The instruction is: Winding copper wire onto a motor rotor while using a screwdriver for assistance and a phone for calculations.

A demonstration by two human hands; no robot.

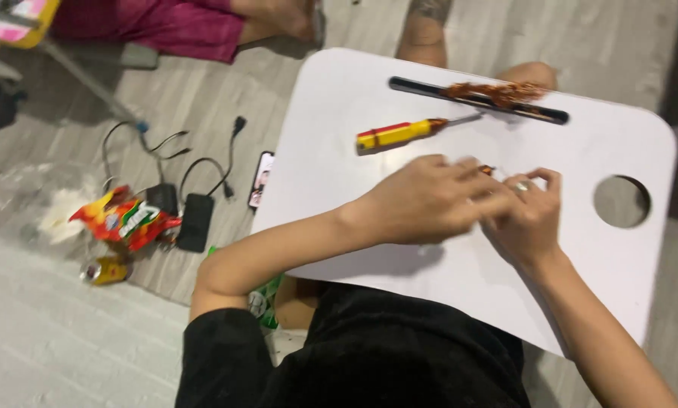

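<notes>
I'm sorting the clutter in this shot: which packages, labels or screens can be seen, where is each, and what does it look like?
Snack bag: on the floor left of the white lap table, crumpled, red, orange and green.
Can: floor, just below the bag, lying on its side, yellow and red.
Phone: floor, at the table's left edge, slim, screen lit.
Green packet: by the left elbow, partly hidden.

White lap table (339,98) — yellow-handled screwdriver (399,134), black strip (430,89) on it.

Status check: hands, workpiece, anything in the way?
Left hand and right hand together over a small part, mostly hidden. Screwdriver lies apart on white tray. Nothing blocking.
</notes>
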